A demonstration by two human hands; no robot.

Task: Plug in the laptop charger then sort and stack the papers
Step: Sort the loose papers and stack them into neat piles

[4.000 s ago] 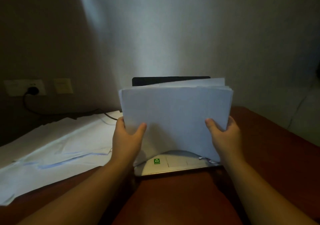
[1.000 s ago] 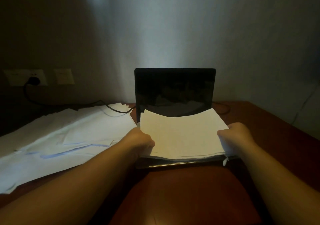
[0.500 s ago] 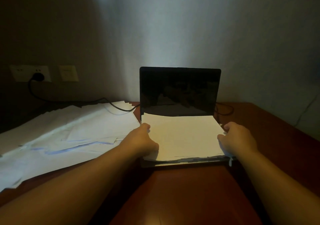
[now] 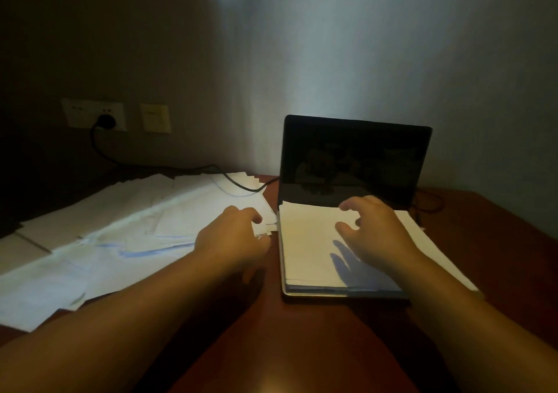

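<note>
The stack of papers lies flat on the keyboard deck of the open laptop, pale white sheets squared at the left edge, the near edge showing many layers and sitting just back from the laptop's silver front lip. The screen is black, tilted upright behind the stack. The right hand hovers over the sheets, fingers spread and curled loosely, gripping nothing, its shadow falling on the top page. The left hand sits just left of the laptop, fingers bent, at the edge of the loose papers; whether it pinches a sheet there I cannot tell. Those loose sheets sprawl untidily across the left of the worktop, overlapping at all angles. The worktop is reddish-brown wood with a dull sheen. A black charger cable runs over the loose sheets from the laptop to a plug seated in the white wall socket, a cream switch plate beside it. The wall is plain grey, the room dim.
</note>
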